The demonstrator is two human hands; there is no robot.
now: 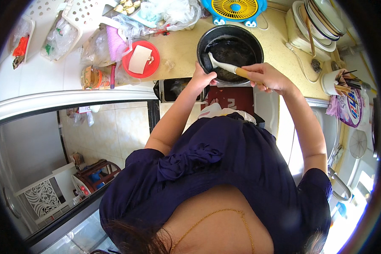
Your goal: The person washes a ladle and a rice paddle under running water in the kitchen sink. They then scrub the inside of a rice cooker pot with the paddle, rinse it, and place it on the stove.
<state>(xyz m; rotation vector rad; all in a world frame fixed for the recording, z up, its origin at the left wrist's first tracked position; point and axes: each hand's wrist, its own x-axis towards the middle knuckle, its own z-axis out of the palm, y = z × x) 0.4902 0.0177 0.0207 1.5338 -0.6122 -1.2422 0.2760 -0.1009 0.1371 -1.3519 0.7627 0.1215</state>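
Note:
A round black pot sits at the counter's front edge, its inside facing up at me. On its near left side, my left hand grips the rim, thumb towards the inside. My right hand is closed around the yellow handle of a dish brush or scraper with a white neck and head. That head touches or hangs just above the pot's inner left wall; I cannot tell which. The dark bottom looks wet and has faint lighter marks.
Left of the pot, a red plate holds a white block and crumbs. Plastic bags lie behind it. A blue and yellow fan stands beyond the pot. Stacked dishes, a cord and a utensil cup are right.

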